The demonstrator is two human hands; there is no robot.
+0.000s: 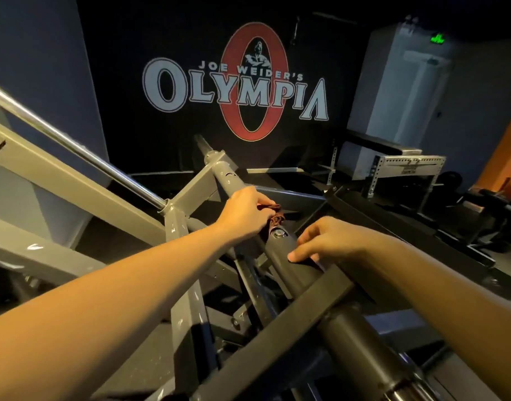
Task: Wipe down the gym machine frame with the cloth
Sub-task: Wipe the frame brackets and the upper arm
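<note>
Head view: grips the bunched brown cloth [274,219] in the left hand [245,215], pressed onto the grey frame tube [229,175] beside a bolt [279,233]. Rests the right hand [332,241], fingers loosely bent, thumb down, on the tube's darker stretch.

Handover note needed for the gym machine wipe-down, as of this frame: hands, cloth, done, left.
Left hand: grips the reddish-brown cloth, bunched against the grey tube of the machine, just above a bolt.
Right hand: rests on the dark tube below the bolt, fingers relaxed, holding nothing.
Done: the cloth is on the frame; which parts are already wiped cannot be told.
Left: probably carry on along the tube, then the grey beams and the chrome bar at left.
</note>
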